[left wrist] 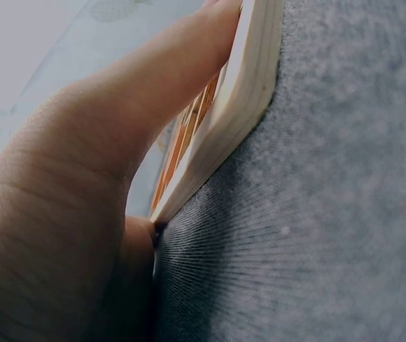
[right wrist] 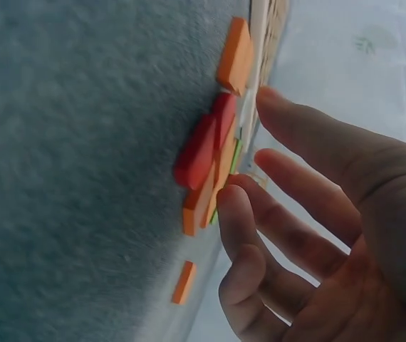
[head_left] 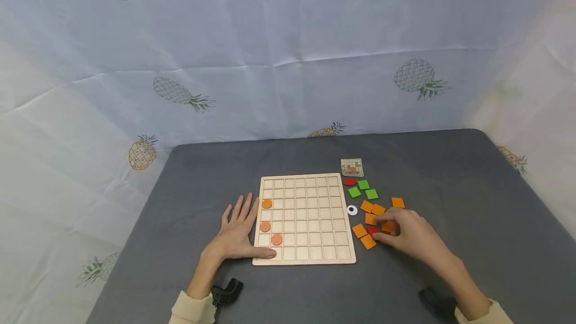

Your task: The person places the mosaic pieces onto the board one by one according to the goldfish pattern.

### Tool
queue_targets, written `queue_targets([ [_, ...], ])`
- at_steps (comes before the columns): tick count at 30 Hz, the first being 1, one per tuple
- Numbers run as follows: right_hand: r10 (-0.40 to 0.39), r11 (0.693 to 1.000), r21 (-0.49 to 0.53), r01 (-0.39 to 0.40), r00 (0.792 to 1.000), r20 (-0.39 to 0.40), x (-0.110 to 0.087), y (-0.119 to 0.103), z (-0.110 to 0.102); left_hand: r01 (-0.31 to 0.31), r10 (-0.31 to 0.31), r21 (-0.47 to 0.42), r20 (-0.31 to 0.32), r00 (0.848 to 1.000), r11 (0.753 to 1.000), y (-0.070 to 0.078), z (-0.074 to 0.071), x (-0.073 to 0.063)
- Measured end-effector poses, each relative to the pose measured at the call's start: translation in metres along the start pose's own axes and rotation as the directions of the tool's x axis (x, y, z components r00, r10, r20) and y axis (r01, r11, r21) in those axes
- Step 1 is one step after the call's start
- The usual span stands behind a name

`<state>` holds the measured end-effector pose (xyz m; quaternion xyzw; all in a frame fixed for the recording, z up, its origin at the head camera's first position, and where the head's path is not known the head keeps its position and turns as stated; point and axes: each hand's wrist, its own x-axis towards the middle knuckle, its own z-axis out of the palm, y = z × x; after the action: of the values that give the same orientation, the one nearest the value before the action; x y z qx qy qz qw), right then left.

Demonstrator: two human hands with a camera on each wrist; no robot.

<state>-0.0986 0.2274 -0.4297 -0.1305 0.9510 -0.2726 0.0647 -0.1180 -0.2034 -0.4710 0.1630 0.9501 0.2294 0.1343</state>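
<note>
A wooden grid board point(head_left: 313, 225) lies flat on the table, with orange round discs point(head_left: 276, 239) in a few cells near its left side. My left hand point(head_left: 237, 236) is spread along the board's left edge, its thumb lying over the near left corner. In the left wrist view the thumb point(left wrist: 167, 64) presses on the board's rim point(left wrist: 253, 85). Over the loose pieces to the right hovers my right hand point(head_left: 411, 234), thumb and fingers apart around a red piece point(head_left: 373, 231). The right wrist view shows red pieces point(right wrist: 199, 151) below the fingertips and nothing held.
Orange square tiles point(head_left: 359, 230) are scattered right of the board. Farther back lie green tiles point(head_left: 363, 184), another red piece point(head_left: 349, 182) and a small printed card point(head_left: 352, 167). A white ring-shaped piece with a black centre point(head_left: 352, 210) sits by the board's right edge.
</note>
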Motion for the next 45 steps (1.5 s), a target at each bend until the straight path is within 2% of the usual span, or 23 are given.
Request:
queue_targets([
  [8, -0.001, 1.000, 0.002, 0.001, 1.000, -0.019, -0.002, 0.002, 0.008, -0.011, 0.011, -0.014, -0.019, 1.000, 1.000, 0.001, 0.000, -0.001],
  [13, -0.016, 1.000, 0.008, 0.016, 1.000, 0.001, -0.002, 0.002, 0.008, 0.002, -0.002, -0.008, -0.008, 1.000, 1.000, 0.001, -0.001, -0.001],
  [19, -0.015, 1.000, -0.016, 0.015, 0.999, 0.051, 0.000, 0.000, 0.007, 0.026, -0.027, 0.020, 0.037, 0.999, 0.999, 0.001, -0.002, 0.001],
  [28, 0.003, 1.000, -0.001, -0.003, 0.999, 0.033, 0.001, -0.001, 0.011, 0.029, -0.030, 0.023, 0.044, 0.999, 0.999, 0.000, -0.002, 0.003],
  [45, -0.080, 0.997, 0.001, 0.080, 0.997, 0.016, 0.002, 0.000, 0.015, 0.025, -0.026, 0.019, 0.028, 0.999, 1.000, 0.002, -0.002, 0.001],
])
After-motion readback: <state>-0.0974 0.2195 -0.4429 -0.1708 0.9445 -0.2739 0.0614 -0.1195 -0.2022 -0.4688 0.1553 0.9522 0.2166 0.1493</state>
